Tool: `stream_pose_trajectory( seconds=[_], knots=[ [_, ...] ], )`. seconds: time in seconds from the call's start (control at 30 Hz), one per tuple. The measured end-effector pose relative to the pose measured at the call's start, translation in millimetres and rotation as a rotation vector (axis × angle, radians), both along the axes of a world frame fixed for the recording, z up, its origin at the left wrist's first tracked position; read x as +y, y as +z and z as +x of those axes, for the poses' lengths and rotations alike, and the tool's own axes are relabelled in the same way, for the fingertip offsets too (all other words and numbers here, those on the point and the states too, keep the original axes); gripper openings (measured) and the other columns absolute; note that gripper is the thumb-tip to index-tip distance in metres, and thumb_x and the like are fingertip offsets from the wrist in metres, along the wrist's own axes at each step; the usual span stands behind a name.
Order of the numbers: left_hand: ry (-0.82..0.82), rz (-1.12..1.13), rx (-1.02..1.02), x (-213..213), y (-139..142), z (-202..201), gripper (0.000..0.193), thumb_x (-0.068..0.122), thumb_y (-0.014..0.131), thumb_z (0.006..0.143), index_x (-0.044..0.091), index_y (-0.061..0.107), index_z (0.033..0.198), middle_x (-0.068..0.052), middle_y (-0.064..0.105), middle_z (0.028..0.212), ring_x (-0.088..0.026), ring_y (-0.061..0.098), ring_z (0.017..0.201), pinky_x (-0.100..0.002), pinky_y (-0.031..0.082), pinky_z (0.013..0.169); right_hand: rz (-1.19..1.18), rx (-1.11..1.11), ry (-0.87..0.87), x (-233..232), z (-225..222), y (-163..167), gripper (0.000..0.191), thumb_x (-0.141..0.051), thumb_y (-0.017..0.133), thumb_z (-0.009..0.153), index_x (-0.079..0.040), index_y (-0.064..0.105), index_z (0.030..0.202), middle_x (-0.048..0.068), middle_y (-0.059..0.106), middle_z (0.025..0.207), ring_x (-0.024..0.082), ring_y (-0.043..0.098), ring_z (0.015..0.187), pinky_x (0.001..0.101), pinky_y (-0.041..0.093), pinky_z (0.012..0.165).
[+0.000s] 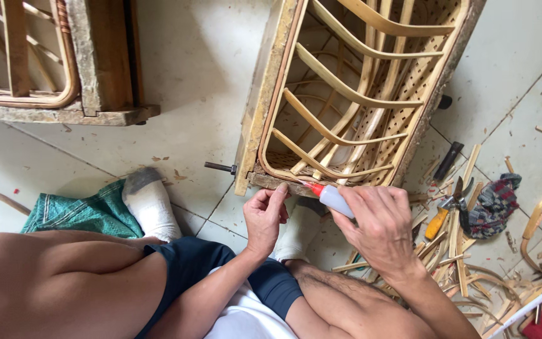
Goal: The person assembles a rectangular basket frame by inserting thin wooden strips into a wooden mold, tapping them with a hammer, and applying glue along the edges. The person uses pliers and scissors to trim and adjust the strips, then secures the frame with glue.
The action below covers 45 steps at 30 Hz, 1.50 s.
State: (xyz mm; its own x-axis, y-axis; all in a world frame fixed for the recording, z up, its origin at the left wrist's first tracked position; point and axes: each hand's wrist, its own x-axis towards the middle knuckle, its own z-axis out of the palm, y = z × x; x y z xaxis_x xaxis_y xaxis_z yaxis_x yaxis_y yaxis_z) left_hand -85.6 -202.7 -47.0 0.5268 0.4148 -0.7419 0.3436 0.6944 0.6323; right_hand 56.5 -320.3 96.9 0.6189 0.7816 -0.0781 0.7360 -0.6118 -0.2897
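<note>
Glue bottle [332, 198] in right hand [381, 223]; left hand [265, 213] pinches chair frame [346, 88].

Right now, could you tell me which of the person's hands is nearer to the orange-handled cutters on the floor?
Right. The right hand, holding a small glue bottle, sits just left of the orange-handled cutters. The left hand is farther left, pinching the rattan frame's lower edge.

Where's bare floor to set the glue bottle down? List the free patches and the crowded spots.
Free: tiles between the rattan frame and the wooden piece; tiles top right beyond that frame. Crowded: right of the right hand and glue bottle, among cane offcuts, pliers, rag.
</note>
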Motion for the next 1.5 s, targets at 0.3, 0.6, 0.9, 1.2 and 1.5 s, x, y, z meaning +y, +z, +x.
stream_pose_trajectory(
  seconds=[0.3,0.6,0.9,1.2,1.5],
  knots=[
    [0.003,0.016,-0.008,2,-5,-1,0.031,0.024,0.074,0.095,-0.001,0.069,0.078,-0.002,0.061,0.055,-0.005,0.051,0.045,-0.022,0.038,0.042,0.015,0.018,0.038,11,5,3,0.041,-0.017,0.086,0.074,-0.004,0.070,0.109,0.006,0.069,0.091,0.024,0.065,0.085,0.0419,0.044,0.083],
    [0.030,0.007,-0.014,11,-4,-2,0.033,0.027,0.072,0.096,-0.001,0.071,0.079,-0.001,0.060,0.056,-0.005,0.051,0.046,-0.021,0.039,0.043,-0.024,0.026,0.094,28,5,-2,0.040,-0.017,0.086,0.073,-0.004,0.071,0.108,0.007,0.069,0.089,0.025,0.066,0.086,0.0408,0.046,0.084],
    [0.091,-0.058,0.048,18,1,5,0.040,0.035,0.072,0.095,0.001,0.072,0.073,0.000,0.055,0.050,-0.006,0.047,0.041,-0.022,0.035,0.039,-0.087,-0.119,0.218,41,53,8,0.039,-0.019,0.079,0.088,-0.006,0.071,0.124,0.011,0.072,0.112,0.026,0.067,0.101,0.0411,0.050,0.089],
    [0.089,-0.047,0.028,17,1,9,0.039,0.035,0.073,0.095,0.002,0.071,0.073,0.001,0.058,0.052,-0.006,0.050,0.042,-0.023,0.038,0.040,0.026,-0.232,0.580,108,110,-11,0.031,-0.005,0.066,0.094,-0.006,0.068,0.125,0.010,0.068,0.128,0.026,0.064,0.119,0.0419,0.050,0.104],
    [0.028,-0.084,0.044,18,-5,8,0.040,0.036,0.072,0.095,0.001,0.071,0.074,0.000,0.058,0.051,-0.006,0.051,0.042,-0.023,0.037,0.040,-0.065,-0.360,0.765,139,115,-2,0.030,-0.018,0.064,0.092,-0.007,0.068,0.120,0.006,0.068,0.121,0.021,0.063,0.116,0.0376,0.046,0.105]
  ],
)
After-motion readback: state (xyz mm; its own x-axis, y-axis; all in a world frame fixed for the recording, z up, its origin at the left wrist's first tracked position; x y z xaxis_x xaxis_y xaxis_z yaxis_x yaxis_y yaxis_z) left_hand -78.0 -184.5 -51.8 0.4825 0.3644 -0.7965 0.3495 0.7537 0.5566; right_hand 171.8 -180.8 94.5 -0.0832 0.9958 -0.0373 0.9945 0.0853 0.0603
